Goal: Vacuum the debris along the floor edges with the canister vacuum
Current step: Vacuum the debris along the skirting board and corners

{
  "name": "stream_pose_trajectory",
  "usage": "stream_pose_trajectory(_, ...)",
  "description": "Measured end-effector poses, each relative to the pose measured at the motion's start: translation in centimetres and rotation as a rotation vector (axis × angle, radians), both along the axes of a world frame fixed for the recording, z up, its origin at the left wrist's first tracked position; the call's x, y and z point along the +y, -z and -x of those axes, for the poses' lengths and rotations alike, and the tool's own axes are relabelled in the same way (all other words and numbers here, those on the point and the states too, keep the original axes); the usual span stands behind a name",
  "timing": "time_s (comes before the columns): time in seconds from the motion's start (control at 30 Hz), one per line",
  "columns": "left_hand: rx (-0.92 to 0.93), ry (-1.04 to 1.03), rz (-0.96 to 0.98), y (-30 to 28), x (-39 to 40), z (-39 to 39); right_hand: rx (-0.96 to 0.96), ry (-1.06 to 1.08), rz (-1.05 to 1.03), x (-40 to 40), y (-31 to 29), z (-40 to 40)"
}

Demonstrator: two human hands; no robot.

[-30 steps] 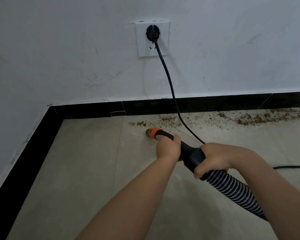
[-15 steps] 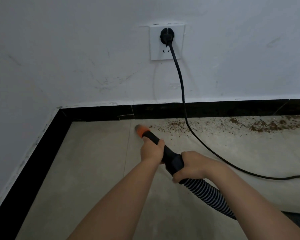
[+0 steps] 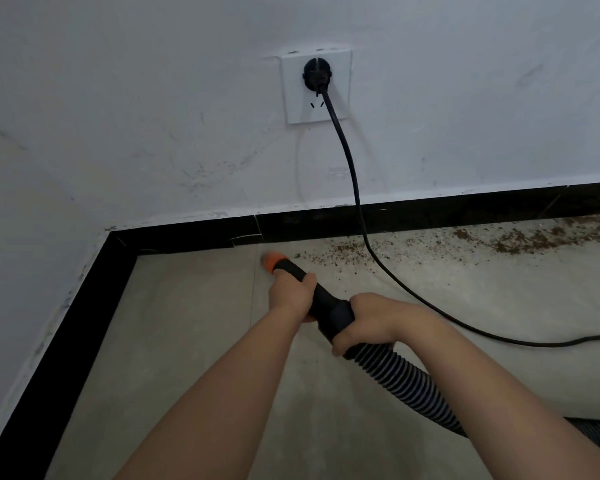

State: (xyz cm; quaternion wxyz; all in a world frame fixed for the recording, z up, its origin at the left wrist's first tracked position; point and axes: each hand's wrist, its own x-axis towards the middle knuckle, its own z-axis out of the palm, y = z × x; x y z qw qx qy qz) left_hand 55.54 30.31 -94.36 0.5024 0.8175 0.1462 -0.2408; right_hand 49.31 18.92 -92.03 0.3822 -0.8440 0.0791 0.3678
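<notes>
At frame centre our left hand [image 3: 291, 295] curls its fingers around the black vacuum wand [image 3: 317, 299], orange nozzle [image 3: 272, 260] at the floor, left of the debris [image 3: 482, 240] along the black baseboard [image 3: 430, 216]. Our right hand [image 3: 368, 323] grips where the ribbed hose [image 3: 406, 386] begins; the cord [image 3: 352, 174] hangs from the wall socket [image 3: 316, 86] above.

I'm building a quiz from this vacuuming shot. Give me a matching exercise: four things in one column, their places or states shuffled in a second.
1. nozzle
2. plug
3. debris
4. hose

a. in the socket
b. scattered along the baseboard, right
c. orange tip near the floor
d. ribbed, behind the right hand

Pairs: 1-c, 2-a, 3-b, 4-d
</notes>
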Motion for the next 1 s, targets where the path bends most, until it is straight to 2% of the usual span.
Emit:
stream_pose_trajectory(0.3, 0.073, 0.109, 0.071, -0.9, -5.1, 5.8, 0.019, -0.04, 0.141, -5.4, -1.2, 5.9)
stream_pose_trajectory(0.57, 0.108, 0.206, 0.052, -1.2, -10.9, 8.4, 0.086, 0.122, 0.122, -10.2, -2.3, 9.5)
stream_pose_trajectory(1.0, -0.016, 0.106, -0.13, 0.6, -5.9, 4.0, -0.062, 0.015, 0.123, -5.3, 1.2, 4.4)
